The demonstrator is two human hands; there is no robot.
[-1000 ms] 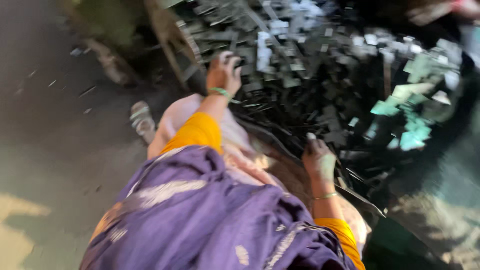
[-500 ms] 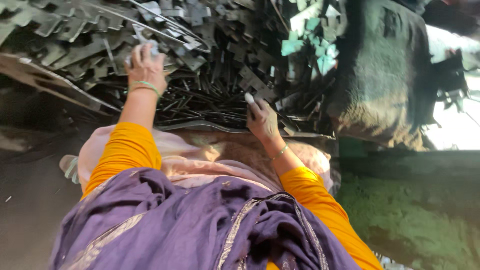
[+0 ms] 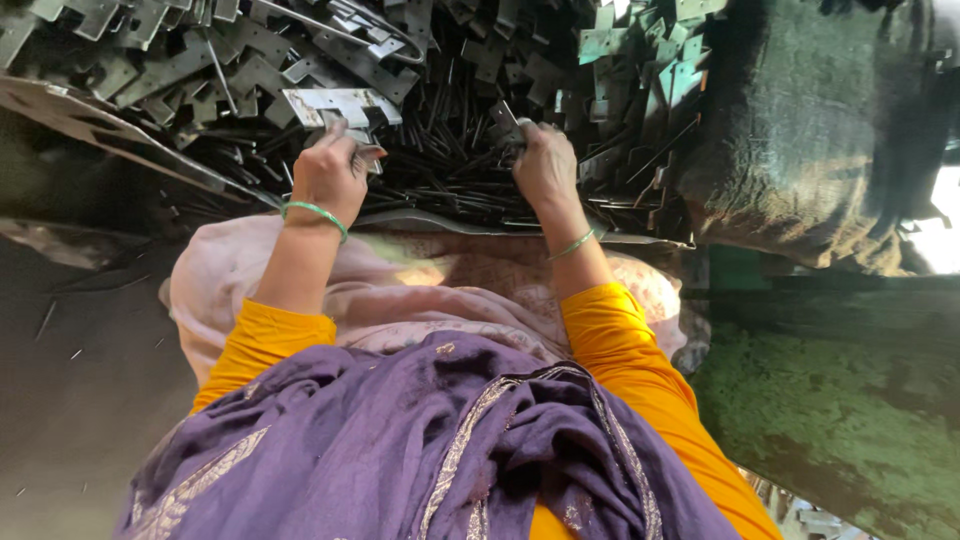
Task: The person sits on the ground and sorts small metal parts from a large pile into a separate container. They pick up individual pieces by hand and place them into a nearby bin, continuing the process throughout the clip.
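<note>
Dim scene — blown-out daylight glare at right edge, slight motion blur.

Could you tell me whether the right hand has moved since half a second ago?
Yes. The right hand has gone forward from the pan's rim into the metal scrap pile, where it now grips a piece.

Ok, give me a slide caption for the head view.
Left hand and right hand pick flat metal pieces from a heap of metal scrap.
</note>
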